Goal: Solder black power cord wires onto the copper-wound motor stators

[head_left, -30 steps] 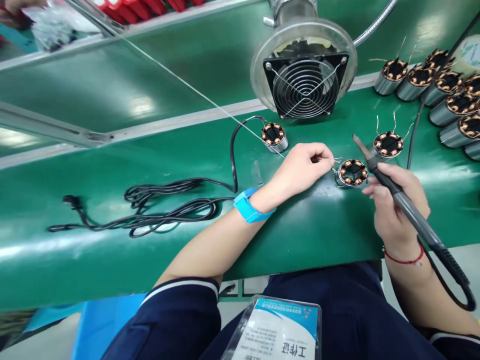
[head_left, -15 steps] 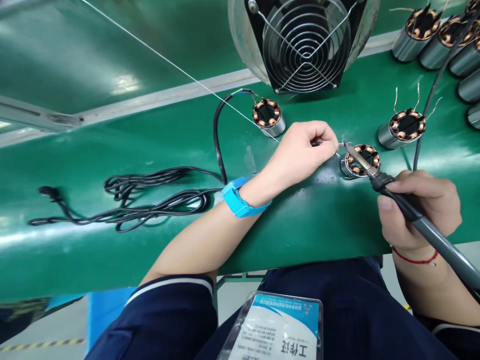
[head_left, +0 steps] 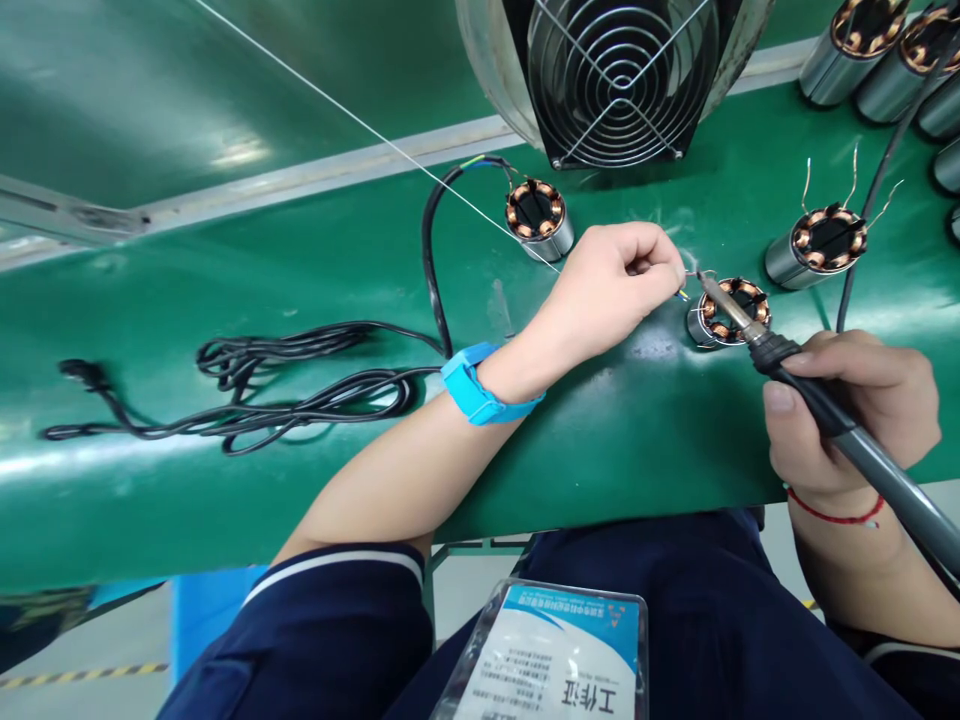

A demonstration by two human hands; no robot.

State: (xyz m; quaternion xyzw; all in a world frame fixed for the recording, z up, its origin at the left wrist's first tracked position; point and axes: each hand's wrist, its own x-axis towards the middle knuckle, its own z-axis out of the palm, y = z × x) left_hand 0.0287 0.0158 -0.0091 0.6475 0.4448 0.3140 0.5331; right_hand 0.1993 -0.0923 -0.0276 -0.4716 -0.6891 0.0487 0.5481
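My left hand (head_left: 611,285), with a blue wrist strap (head_left: 476,385), pinches a thin solder wire (head_left: 375,130) that stretches away to the upper left. Its fingertips sit just left of a small copper-wound stator (head_left: 726,312) lying on the green bench (head_left: 300,290). My right hand (head_left: 851,415) grips a soldering iron (head_left: 825,415). The iron's tip (head_left: 709,285) meets the wire end and the stator's leads, where a wisp of smoke rises.
A caged fan (head_left: 615,70) stands behind the work. Another stator (head_left: 538,218) is joined to a coiled black cable (head_left: 292,385) at the left. A stator with upright leads (head_left: 817,245) and several more (head_left: 892,50) lie to the right.
The iron swung down from beside the stator until its tip touched the leads at my left fingertips. Smoke now shows there. The view has moved closer.
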